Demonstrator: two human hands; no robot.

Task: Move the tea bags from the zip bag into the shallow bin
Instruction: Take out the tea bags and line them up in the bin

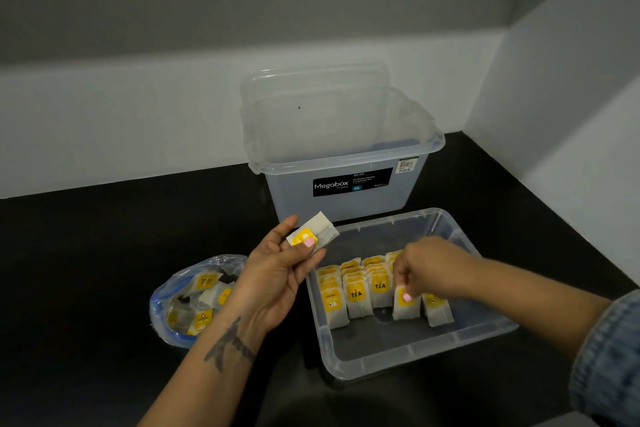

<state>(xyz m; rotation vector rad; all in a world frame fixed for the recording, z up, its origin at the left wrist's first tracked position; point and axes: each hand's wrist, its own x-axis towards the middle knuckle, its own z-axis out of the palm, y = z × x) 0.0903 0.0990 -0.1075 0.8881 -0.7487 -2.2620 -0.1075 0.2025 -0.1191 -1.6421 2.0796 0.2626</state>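
Low and right of centre, my right hand (427, 269) pinches a tea bag (406, 305) standing in the shallow bin (398, 357), beside the rows of tea bags (356, 291) already there. My left hand (277, 274), just left of the bin, holds another tea bag (313, 234) between thumb and fingers. Lower left, the zip bag (194, 302) lies open on the black counter (86, 270), more bags inside.

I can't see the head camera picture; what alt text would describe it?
A person's right hand sets a tea bag upright among rows of tea bags in a clear shallow bin on a dark counter, while the left hand holds another tea bag above. A zip bag with more lies left; a tall clear tub stands behind.
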